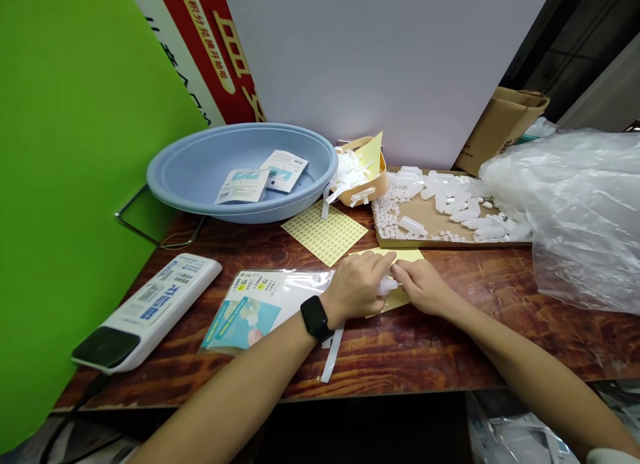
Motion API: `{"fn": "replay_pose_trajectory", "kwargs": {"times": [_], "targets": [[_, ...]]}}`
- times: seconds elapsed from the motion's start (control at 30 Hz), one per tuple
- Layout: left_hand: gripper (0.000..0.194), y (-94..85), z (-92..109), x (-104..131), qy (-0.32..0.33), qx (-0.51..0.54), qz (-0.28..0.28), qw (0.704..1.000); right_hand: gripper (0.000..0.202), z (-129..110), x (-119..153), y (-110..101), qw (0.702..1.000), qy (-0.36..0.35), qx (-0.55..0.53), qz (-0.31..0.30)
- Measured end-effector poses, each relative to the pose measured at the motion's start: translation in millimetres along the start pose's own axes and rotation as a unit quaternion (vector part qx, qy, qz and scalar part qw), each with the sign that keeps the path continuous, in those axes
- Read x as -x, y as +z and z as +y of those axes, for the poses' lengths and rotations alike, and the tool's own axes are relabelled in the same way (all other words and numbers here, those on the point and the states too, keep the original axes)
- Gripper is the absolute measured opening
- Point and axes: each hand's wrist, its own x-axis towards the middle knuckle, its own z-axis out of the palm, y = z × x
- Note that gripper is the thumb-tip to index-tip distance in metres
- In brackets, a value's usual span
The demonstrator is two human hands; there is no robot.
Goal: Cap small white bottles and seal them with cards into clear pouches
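My left hand (356,283), with a black watch at the wrist, is closed around a small translucent white bottle (387,286). The bottle's narrow end points right, toward my right hand (419,283). The fingers of my right hand are pinched near the left fingertips, above a yellow sticker sheet (395,301); what they hold is too small to make out. Under my left hand lies a clear plastic packet (280,297) with a printed card. A white strip (332,357) sticks out below the left wrist.
A blue basin (200,177) holds two white packets (245,185). Behind my hands are another sticker sheet (327,234), a tan container (380,184) of white strips and a cardboard tray (450,244) of bottles. A white device (155,304) lies left, a plastic bag (590,217) right.
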Motion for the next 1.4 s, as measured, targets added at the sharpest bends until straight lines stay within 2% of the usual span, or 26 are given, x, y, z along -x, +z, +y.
{"fn": "replay_pose_trajectory", "kwargs": {"times": [0.03, 0.07, 0.13, 0.2, 0.23, 0.3, 0.4, 0.47, 0.57, 0.67, 0.8, 0.93, 1.03, 1.13, 1.2, 1.33, 1.4], "targets": [[0.04, 0.0, -2, 0, 0.04, -0.051, 0.015, 0.998, 0.042, -3, -1, 2, 0.994, 0.054, -0.094, -0.027], [0.039, -0.1, -3, 0, 0.07, -0.09, 0.028, 0.993, 0.043, -6, -1, 5, 0.975, 0.109, -0.184, -0.053], [0.036, 0.0, -6, -1, 0.108, -0.141, 0.047, 0.983, 0.043, -10, -2, 7, 0.921, 0.202, -0.321, -0.09], [0.035, 0.7, -8, -2, 0.123, -0.161, 0.053, 0.978, 0.044, -12, -2, 8, 0.888, 0.246, -0.378, -0.096], [0.036, 1.3, -9, -2, 0.122, -0.161, 0.049, 0.978, 0.045, -11, -3, 8, 0.889, 0.245, -0.376, -0.094], [0.041, 3.3, -9, -3, 0.099, -0.136, 0.029, 0.985, 0.049, -8, -3, 6, 0.919, 0.207, -0.33, -0.067], [0.048, 6.7, -9, -5, 0.014, -0.077, -0.002, 0.997, 0.047, -1, -3, 1, 0.964, 0.117, -0.236, 0.04], [0.051, 8.1, -10, -6, -0.041, -0.058, -0.013, 0.997, 0.033, 3, -2, -4, 0.97, 0.083, -0.198, 0.115], [0.05, 8.2, -11, -7, -0.074, -0.067, -0.023, 0.995, 0.026, 7, 0, -11, 0.972, 0.047, -0.167, 0.158], [0.05, 7.3, -12, -8, -0.085, -0.086, -0.044, 0.992, 0.021, 5, 3, -15, 0.973, -0.016, -0.159, 0.166], [0.053, 6.9, -11, -9, -0.089, -0.098, -0.057, 0.99, 0.009, -1, 6, -16, 0.968, -0.134, -0.125, 0.169], [0.051, 7.1, -10, -9, -0.055, -0.109, -0.059, 0.991, 0.013, -4, 6, -9, 0.964, -0.214, -0.053, 0.147], [0.047, 6.5, -9, -9, -0.021, -0.13, -0.05, 0.99, 0.02, -3, 5, -4, 0.97, -0.193, -0.023, 0.144], [0.046, 5.2, -8, -10, -0.008, -0.148, -0.057, 0.987, 0.055, -1, 5, -5, 0.993, -0.092, -0.001, 0.079], [0.049, 4.6, -9, -11, -0.025, -0.148, -0.075, 0.986, 0.067, 1, 6, -9, 0.997, -0.058, 0.01, 0.052], [0.051, 4.6, -9, -11, -0.054, -0.14, -0.09, 0.985, 0.039, 0, 5, -11, 0.983, -0.155, 0.035, 0.095], [0.048, 4.1, -7, -12, -0.038, -0.138, -0.094, 0.985, 0.036, -1, 4, -7, 0.981, -0.161, 0.063, 0.085]]}}
